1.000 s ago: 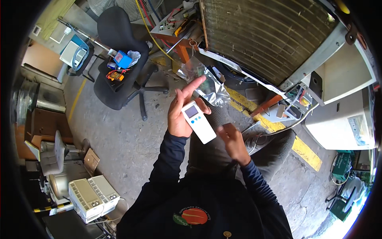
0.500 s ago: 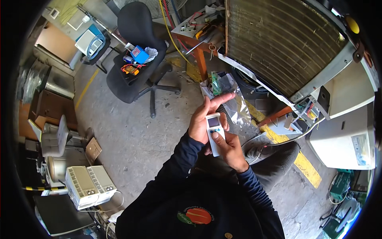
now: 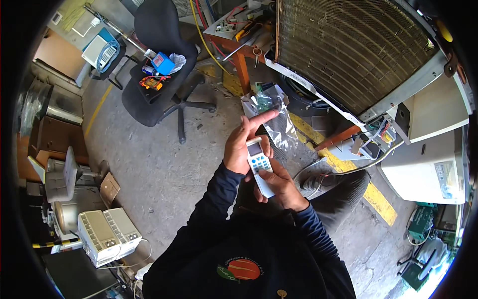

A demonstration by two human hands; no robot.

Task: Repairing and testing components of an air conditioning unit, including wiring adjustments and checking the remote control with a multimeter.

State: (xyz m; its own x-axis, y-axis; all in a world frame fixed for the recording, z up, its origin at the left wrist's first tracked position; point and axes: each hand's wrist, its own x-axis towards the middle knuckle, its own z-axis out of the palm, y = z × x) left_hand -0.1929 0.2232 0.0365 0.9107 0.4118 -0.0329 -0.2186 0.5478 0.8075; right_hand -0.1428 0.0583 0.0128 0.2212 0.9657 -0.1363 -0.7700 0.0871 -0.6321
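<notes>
A white remote control [image 3: 257,158] with a small grey screen and blue buttons lies between my hands, in front of my body. My left hand [image 3: 237,152] holds its upper part, one finger stretched out past it toward the far side. From the right, my right hand [image 3: 285,188] grips the lower part, its thumb lying over the lower buttons. Part of the remote's lower face is hidden under that thumb. Just beyond my left hand is a clear plastic bag [image 3: 282,130], close to a green circuit board [image 3: 263,101].
An office chair [image 3: 154,27] at the far left bears a blue box [image 3: 162,64] and an orange meter [image 3: 151,83]. A finned coil panel [image 3: 348,55] leans over the right side, above a white cabinet [image 3: 423,169]. Beige units [image 3: 102,234] stand at lower left.
My right thumb has slid down the remote, uncovering more blue buttons. Both hands and the remote sit slightly further left in the picture, and the surroundings have shifted left too.
</notes>
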